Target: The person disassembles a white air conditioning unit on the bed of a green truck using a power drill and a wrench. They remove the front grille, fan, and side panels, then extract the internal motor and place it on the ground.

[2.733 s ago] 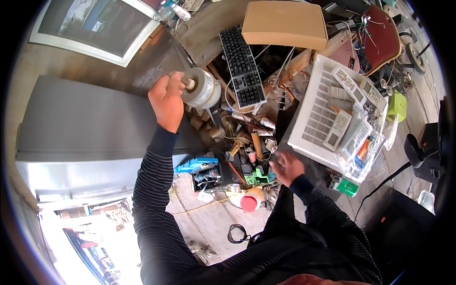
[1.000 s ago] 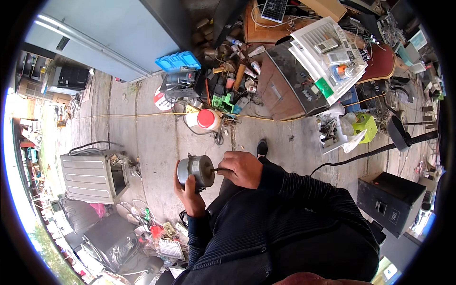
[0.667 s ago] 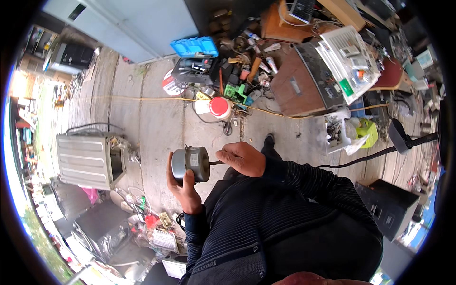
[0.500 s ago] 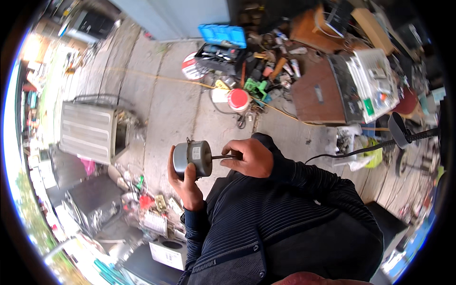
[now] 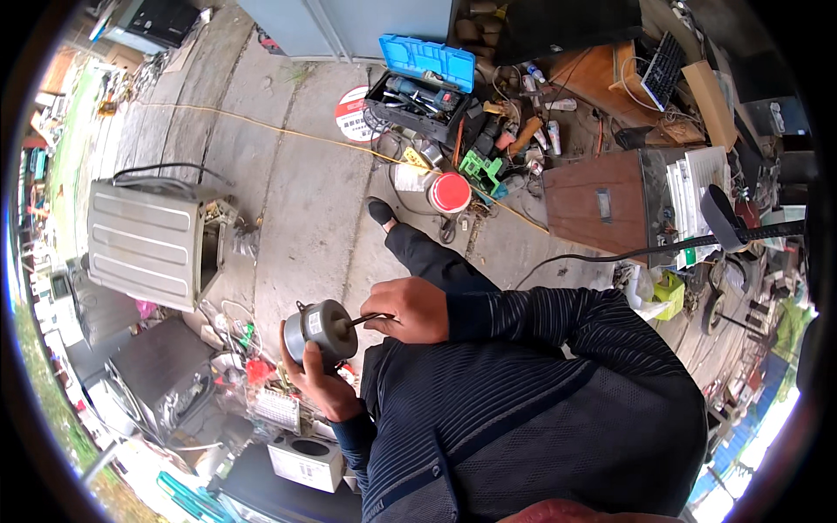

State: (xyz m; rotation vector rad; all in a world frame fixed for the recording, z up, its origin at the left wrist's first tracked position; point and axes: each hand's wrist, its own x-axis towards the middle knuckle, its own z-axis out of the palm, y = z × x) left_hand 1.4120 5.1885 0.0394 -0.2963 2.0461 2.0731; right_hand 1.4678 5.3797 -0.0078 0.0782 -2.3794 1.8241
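Right now the left hand (image 5: 321, 383) has its fingers (image 5: 293, 356) curled under a small grey motor (image 5: 319, 331), holding it up in front of the dark striped sweater (image 5: 523, 392). Its thin metal shaft (image 5: 364, 320) sticks out to the right, and the right hand (image 5: 410, 309) pinches that shaft with its fingers closed tight. Below lies the concrete floor (image 5: 296, 200). A grey metal box (image 5: 157, 244) sits to the left. Farther off are a red lid (image 5: 451, 192) and an open blue toolbox (image 5: 418, 83).

Grey motor (image 5: 320, 329), blue toolbox (image 5: 425, 70), red lid (image 5: 451, 192), dark striped sleeve (image 5: 540, 318)
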